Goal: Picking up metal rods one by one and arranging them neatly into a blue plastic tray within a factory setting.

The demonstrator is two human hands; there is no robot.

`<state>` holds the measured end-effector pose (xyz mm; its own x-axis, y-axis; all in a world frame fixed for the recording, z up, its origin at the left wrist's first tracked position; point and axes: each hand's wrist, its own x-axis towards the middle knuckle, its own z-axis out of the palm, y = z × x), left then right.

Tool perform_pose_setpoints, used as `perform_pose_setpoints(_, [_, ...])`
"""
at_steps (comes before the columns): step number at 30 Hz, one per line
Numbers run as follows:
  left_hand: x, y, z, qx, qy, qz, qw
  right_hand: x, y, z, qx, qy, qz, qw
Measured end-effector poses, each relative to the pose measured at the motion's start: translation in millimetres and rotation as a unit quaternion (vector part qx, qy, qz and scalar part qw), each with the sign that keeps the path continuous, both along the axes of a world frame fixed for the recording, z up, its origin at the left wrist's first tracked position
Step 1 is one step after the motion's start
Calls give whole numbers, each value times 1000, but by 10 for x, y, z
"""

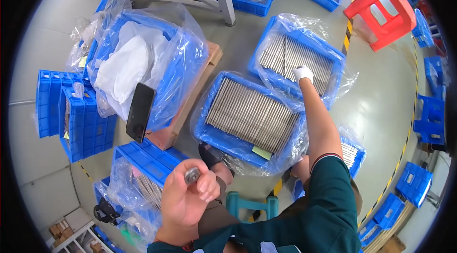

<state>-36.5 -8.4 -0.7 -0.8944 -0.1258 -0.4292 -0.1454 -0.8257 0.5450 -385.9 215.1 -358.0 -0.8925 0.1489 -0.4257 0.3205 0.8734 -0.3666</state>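
My bare left hand (186, 198) is raised near the lower middle, its fingers curled round a metal piece with a round grey end (192, 175). The rest of that piece is hidden in the hand. My right hand (303, 73), in a white glove, reaches into the far blue bin and touches the metal rods (278, 55) lying there in a row. Its fingers are drawn together; what they hold, if anything, is hidden. In the nearer blue bin (202, 127), a row of metal rods (252, 115) lies side by side, with a yellow-green slip (262, 152) at its front edge.
A black phone (140, 112) stands tilted beside a plastic-lined blue bin with white sheets (126, 70). Stacked blue crates (90, 122) are at left. A red stool (383, 14) stands far right, a teal stool (251, 205) below me. Clear plastic liners (345, 79) overhang the bins.
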Motion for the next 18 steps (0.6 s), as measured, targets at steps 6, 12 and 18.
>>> perform_pose_setpoints(6, [-72,-127,-75,8,-33,16,999,-190,-350,-373,32,-53,-4,998])
perform_pose_setpoints(12, [-211,-225,-61,0,-56,28,998,-230,-977,-179,67,-38,-14,997])
perform_pose_setpoints(18, [-333,-301,-110,13,-67,37,997,-315,-1191,-132,81,-77,-38,993])
